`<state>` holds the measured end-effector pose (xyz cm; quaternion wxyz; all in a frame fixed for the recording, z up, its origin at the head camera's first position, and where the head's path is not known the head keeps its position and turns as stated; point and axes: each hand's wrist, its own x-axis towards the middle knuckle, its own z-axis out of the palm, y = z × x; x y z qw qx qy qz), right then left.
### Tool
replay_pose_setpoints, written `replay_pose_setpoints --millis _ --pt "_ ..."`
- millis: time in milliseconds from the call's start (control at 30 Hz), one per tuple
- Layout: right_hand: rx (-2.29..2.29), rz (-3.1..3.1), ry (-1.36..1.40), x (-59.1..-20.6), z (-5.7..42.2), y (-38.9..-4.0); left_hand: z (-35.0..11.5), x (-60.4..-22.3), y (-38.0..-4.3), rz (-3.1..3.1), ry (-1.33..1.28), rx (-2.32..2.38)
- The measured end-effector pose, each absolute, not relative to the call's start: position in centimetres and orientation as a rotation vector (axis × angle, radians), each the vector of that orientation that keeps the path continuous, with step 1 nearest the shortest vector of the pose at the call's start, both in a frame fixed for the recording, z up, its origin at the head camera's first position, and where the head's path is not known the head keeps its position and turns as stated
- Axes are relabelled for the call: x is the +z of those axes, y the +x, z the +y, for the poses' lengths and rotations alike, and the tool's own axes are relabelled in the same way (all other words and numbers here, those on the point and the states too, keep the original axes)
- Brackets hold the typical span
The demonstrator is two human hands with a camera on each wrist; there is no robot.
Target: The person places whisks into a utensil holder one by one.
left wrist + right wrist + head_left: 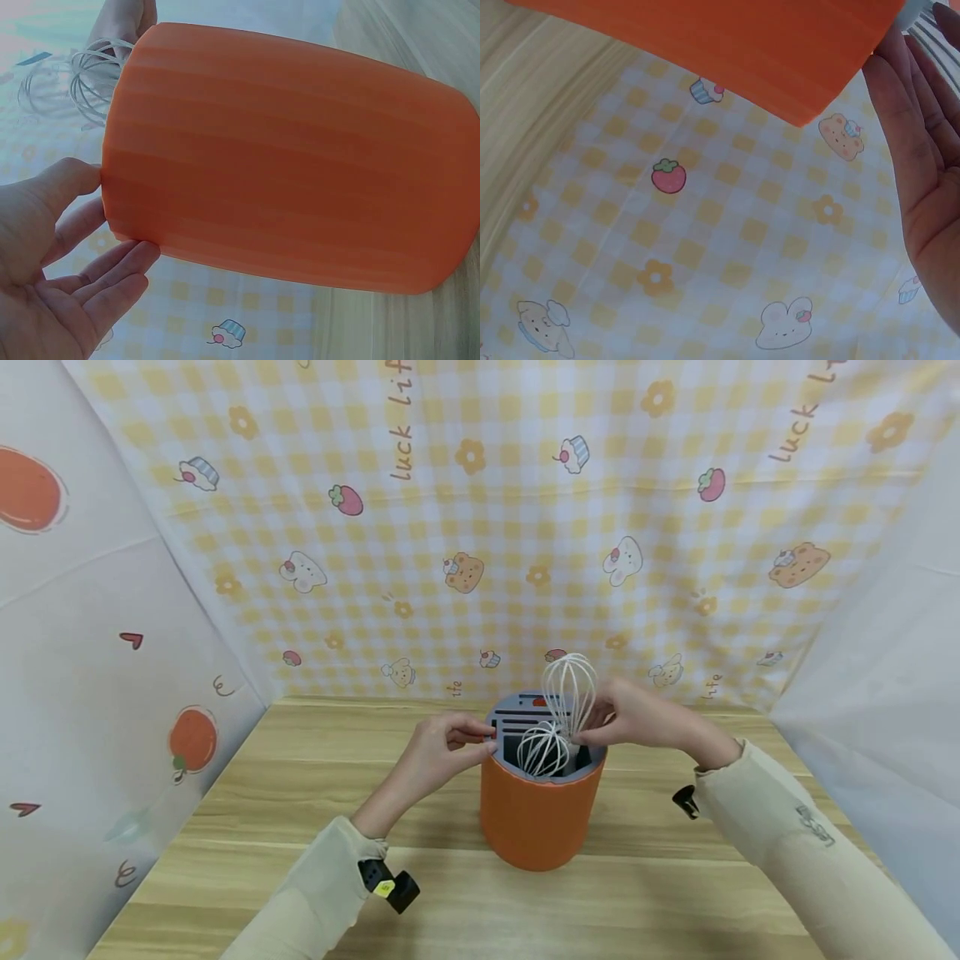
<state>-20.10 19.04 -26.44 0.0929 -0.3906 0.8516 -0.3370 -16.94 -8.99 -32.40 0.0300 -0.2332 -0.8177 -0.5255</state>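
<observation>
An orange utensil holder [542,822] with a grey slotted top [517,714] stands upright on the table. My right hand [637,714] pinches a whisk [570,681] just below its white wires, over the holder's open compartment; its lower end is hidden inside. A smaller whisk [543,752] leans in the same compartment, its wire head showing above the rim. My left hand [450,747] touches the holder's left rim with its thumb and fingertips. In the left wrist view, the left fingers [120,281] lie fairly straight against the orange wall. The right fingers [911,97] are partly cut off in the right wrist view.
The wooden table [322,777] spreads around the holder on both sides. Behind it hangs a yellow checked cloth [510,518] with printed figures. White cloths form the left side [90,635] and right side [885,635]. Narrow slots cross the holder's grey top.
</observation>
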Motion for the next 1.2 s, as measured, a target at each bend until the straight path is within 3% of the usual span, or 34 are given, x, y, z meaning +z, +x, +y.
replay_pose_setpoints --millis 1200 --pt "-1.021 2.638 -1.059 -26.4 22.6 -17.8 -10.5 -31.2 -17.3 -2.609 -0.695 -1.536"
